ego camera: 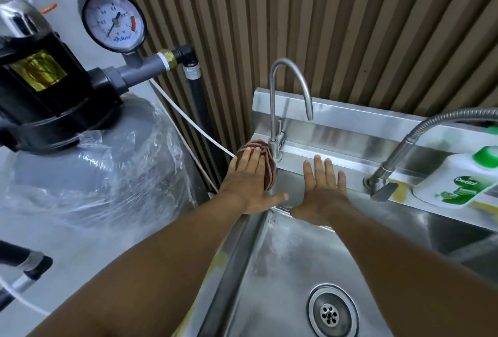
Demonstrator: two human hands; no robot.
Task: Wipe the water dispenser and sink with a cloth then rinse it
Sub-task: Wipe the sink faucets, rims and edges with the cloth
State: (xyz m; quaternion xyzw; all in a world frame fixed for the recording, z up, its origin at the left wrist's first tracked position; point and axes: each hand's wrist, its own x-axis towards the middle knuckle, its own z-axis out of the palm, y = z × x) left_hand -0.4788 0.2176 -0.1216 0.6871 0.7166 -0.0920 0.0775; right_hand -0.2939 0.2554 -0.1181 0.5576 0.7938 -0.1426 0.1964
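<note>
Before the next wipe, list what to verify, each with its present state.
1. Control of the striped cloth: ok, the left hand presses it with straight fingers at the back left corner of the sink.
2. Cloth touching the base of the gooseneck tap: cannot tell, it lies right beside it.
3. Free right hand: ok, open and holding nothing, near the back ledge.
4. Water off: ok, no stream from the gooseneck spout.
5. Open drain: ok, strainer holes show.
6. Dettol bottle out of the way: ok, on the right ledge, apart from both hands.
</note>
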